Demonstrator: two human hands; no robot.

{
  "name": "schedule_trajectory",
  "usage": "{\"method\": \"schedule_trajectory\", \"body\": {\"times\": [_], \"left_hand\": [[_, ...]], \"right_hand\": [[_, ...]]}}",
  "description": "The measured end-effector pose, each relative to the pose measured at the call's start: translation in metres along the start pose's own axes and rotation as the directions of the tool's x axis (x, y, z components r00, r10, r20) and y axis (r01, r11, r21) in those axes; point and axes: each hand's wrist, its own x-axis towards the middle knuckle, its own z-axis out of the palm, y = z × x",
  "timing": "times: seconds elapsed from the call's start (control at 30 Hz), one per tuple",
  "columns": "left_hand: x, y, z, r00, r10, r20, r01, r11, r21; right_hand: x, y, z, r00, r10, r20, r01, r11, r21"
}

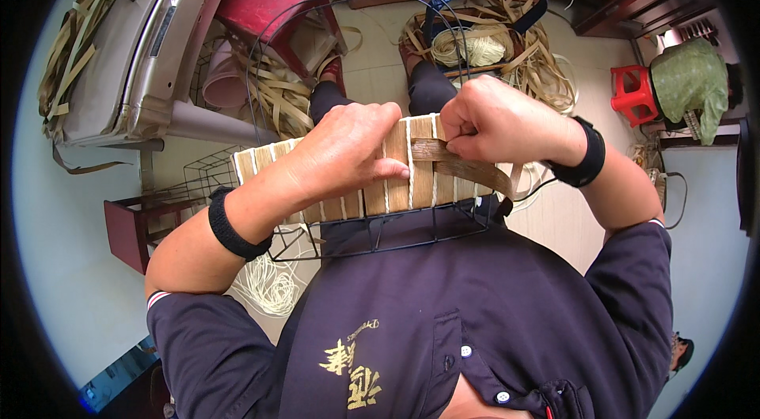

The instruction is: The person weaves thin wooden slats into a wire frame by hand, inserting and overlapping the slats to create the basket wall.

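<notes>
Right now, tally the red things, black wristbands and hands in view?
Red things: 3, a stool top left, a small stool at right, a box frame at left
Black wristbands: 2, left, right
Hands: 2, left hand, right hand
Total: 7

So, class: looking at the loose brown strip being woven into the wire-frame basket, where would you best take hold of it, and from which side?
Grip the brown strip on its free flat stretch just right of the woven panel, coming from the right. That end trails loose past the frame, while its left end is tucked among the upright slats. The right hand pinches it near there already; the left hand presses the panel flat.
</notes>
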Motion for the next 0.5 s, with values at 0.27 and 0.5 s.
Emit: {"method": "schedule_trajectory", "body": {"times": [0.27, 0.5], "left_hand": [[-0.003, -0.003, 0.001, 0.999, 0.023, -0.031, -0.023, 1.000, -0.012], [-0.005, -0.003, 0.000, 0.999, 0.026, -0.032, -0.026, 1.000, -0.015]], "right_hand": [[0.010, 0.005, 0.003, 0.994, -0.111, -0.025, 0.109, 0.992, -0.071], [0.002, -0.004, 0.016, 0.975, -0.047, -0.218, 0.035, 0.998, -0.055]]}}
